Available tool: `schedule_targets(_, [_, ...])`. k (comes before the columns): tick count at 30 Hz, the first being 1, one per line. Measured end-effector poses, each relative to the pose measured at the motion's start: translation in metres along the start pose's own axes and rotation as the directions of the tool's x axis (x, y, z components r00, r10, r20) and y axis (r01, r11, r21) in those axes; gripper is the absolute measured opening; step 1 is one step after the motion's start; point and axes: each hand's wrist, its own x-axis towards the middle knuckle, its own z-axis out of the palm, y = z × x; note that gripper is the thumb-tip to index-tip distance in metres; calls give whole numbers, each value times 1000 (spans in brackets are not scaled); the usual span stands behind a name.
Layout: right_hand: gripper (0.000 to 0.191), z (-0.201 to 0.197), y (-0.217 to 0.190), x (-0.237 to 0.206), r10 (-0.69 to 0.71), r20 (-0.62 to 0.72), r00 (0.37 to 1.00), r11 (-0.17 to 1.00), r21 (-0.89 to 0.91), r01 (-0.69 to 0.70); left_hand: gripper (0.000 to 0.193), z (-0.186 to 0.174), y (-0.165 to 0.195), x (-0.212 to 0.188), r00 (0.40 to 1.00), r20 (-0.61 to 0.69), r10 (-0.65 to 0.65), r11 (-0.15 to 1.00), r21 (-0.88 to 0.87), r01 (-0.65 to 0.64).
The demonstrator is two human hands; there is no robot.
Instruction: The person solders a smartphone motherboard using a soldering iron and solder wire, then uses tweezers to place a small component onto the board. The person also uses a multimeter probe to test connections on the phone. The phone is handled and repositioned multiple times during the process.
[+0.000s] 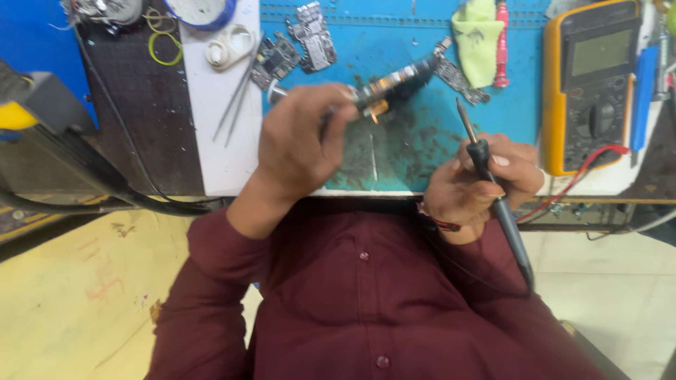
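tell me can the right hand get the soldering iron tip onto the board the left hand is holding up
Probably yes. The right hand grips the soldering iron tip up beside the circuit board in the left hand, with only open mat between.

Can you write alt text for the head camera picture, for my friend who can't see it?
A person's left hand holds a phone circuit board above a blue work mat, while the right hand grips a soldering iron. A yellow multimeter sits to the right.

On my bench: yellow multimeter [593, 84] at two o'clock, red probe lead [577, 181] below it; green cloth [477, 39] and red screwdriver [501, 43] at one; loose circuit boards [299, 43] at twelve; tweezers [238, 95] at eleven.
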Motion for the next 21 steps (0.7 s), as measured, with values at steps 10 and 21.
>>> schedule_targets(10, [41, -31, -4, 0, 110, -124, 986, 972, 222, -81, 27, 128, 13, 59, 854, 66, -517, 593, -692, 413])
schedule_targets(21, [39, -29, -9, 10, 116, -73, 991, 989, 104, -108, 42, 159, 60, 47, 884, 195, -425, 407, -831, 379])
